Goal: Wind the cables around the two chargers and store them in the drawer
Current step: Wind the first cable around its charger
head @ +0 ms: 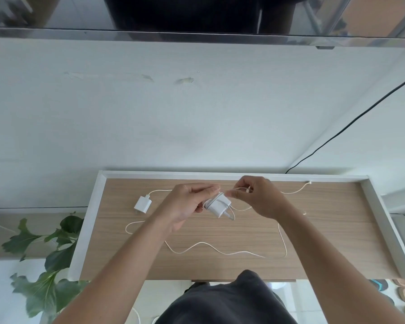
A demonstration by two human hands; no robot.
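The person holds both hands over the middle of the table (332,232), a wooden top with a raised white rim. The left hand (185,206) grips a white charger (219,206) above the table, with fingers and thumb curled around its body. A few turns of white cable (227,191) are already around this charger. At 3 o'clock from it, the right hand (260,198) pinches the same cable between thumb and fingertips, and the short piece between the two hands looks tight.

The second charger (142,203) lies flat on the wood at 9 o'clock from the held one, near the left rim. Its own thin cable starts from its top end and goes behind the left hand.

More loose cable (197,245) lies in waves across the table at 6 o'clock from the hands, with a loop at 8 o'clock and a long bend at 4 o'clock. One cable end (309,182) rests near the far rim at 2 o'clock. I cannot tell which strand belongs to which charger.

A green plant (52,253) stands beside the table at 8 o'clock. A black wire (360,114) runs down the white wall at 1 o'clock.
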